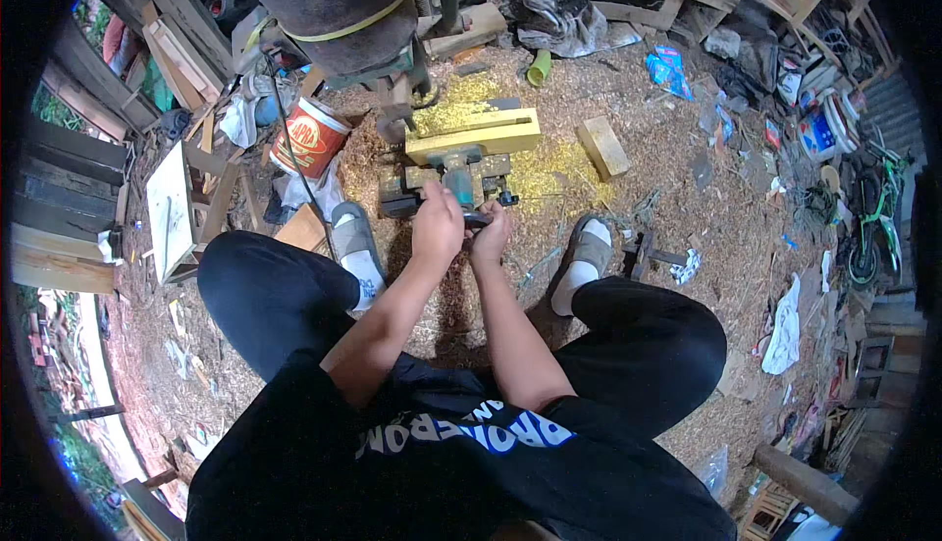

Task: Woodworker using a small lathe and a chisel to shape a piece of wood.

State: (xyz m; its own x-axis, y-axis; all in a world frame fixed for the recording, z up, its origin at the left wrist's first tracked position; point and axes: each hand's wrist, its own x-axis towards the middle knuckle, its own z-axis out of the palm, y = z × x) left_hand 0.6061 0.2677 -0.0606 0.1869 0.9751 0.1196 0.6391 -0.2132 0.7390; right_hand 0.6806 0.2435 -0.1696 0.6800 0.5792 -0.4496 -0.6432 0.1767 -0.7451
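A yellow-lit wooden block [510, 129] with a long slot along its top lies across a metal vise [458, 182] with a greenish body. My left hand [437, 224] is closed at the near side of the vise, on the left part of a dark handle [477, 218]. Around the right end of that handle, the fingers of my right hand [491, 237] are curled. Both hands are close together, and their undersides are hidden. Over the block's left end stands a machine [339, 11] with a large dark rounded housing; its lower tool is partly hidden.
Wood shavings [628, 247] cover the ground. A loose wooden block [602, 147] lies right of the vise. At left are a red-and-white bucket [309, 137] and a hanging cable [285, 119]. My feet flank the vise. A green bicycle [873, 212] stands far right.
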